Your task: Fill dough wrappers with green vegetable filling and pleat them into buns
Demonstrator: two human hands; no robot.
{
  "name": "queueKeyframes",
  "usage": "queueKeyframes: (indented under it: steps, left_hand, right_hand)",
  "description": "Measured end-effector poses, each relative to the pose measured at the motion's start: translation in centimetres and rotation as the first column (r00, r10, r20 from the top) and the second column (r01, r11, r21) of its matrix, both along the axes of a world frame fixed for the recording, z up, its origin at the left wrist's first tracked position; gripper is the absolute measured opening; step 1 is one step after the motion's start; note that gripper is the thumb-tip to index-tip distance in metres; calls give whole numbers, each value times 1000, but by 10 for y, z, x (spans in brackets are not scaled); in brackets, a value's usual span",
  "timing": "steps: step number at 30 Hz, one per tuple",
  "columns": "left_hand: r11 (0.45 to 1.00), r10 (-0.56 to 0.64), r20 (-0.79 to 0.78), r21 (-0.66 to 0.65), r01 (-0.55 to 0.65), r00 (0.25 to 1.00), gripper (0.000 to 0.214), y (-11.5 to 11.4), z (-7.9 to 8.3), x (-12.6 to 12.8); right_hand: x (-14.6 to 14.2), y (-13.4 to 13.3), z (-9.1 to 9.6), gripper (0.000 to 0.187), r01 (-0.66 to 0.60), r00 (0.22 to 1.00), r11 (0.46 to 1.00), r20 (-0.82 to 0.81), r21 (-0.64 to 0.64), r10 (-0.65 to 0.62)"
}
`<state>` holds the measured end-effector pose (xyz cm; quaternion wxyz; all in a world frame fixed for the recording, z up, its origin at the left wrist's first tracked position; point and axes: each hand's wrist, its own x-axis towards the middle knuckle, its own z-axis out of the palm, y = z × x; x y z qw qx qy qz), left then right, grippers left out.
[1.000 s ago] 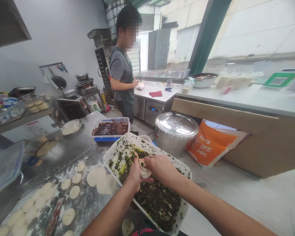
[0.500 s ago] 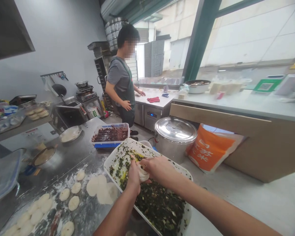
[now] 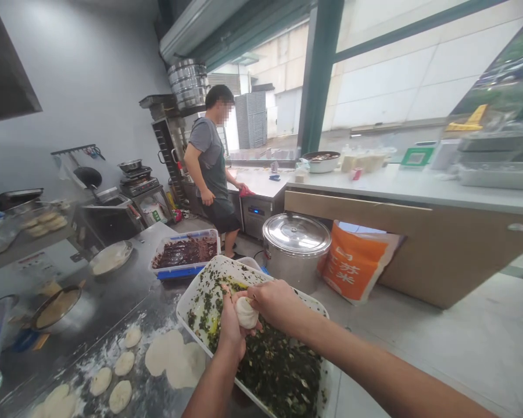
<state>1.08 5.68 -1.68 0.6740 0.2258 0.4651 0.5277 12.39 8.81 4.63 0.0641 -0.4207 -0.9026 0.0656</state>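
Observation:
A pale, rounded dough bun (image 3: 246, 314) sits between my two hands, its side creased with folds. My left hand (image 3: 230, 325) cups it from the left and below. The fingers of my right hand (image 3: 272, 302) pinch its upper right edge. Both hands are above a white tub (image 3: 187, 310) of chopped dark green filling (image 3: 283, 366). Thin flattened dough rounds (image 3: 174, 357) overlap on the steel table left of the tub. Beyond them lie several small dough discs (image 3: 120, 396) on scattered flour.
A blue-based box of dark brown paste (image 3: 185, 253) stands behind the tub. A lidded steel pot (image 3: 296, 235) and an orange sack (image 3: 346, 264) are on the floor to the right. A co-worker (image 3: 209, 157) stands at the far counter, one hand on a red cloth (image 3: 246, 191).
The camera view has shifted right. My hands have turned the bun, so more of its smooth side shows. The co-worker has stepped and now touches the red cloth.

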Motion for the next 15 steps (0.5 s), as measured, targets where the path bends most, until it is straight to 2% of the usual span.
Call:
queueKeyframes:
  steps: [8, 12, 15]
  left_hand:
    - [999, -35, 39, -24, 36, 999, 58, -2, 1, 3]
    - [999, 12, 68, 49, -15, 998, 56, -4, 2, 6]
    - [1000, 12, 37, 6, -13, 999, 56, -5, 1, 8]
  right_hand:
    - [8, -4, -1, 11, -36, 999, 999, -3, -35, 36]
    - [10, -7, 0, 15, 35, 996, 999, -82, -36, -38]
    - [10, -8, 0, 18, 59, 990, 998, -126, -32, -63]
